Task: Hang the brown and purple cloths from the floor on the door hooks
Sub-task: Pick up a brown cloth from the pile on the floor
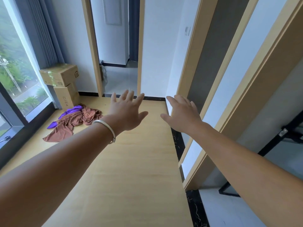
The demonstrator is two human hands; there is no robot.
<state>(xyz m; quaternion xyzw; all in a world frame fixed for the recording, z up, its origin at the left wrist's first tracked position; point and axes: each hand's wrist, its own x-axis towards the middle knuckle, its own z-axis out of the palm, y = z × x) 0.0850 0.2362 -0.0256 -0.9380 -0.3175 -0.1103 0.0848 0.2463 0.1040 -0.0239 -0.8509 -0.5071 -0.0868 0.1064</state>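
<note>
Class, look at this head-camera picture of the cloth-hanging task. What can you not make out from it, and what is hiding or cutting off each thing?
1. Door hooks: none show in the head view.
2. Purple cloth: mostly buried under the brown cloth.
3. Lower cardboard box: its top is covered by the upper box.
4. Black frame: cut off by the right edge.
5. Label on the upper box: too small to read.

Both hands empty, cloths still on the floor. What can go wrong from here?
1. The brown cloth lies tangled over the purple cloth, so one grip may lift both, or drag one along.
2. The heap sits close by the stacked boxes; a reach with the left hand or right hand might knock them.
3. No door hooks show in this view, so the target must be found first.
</note>
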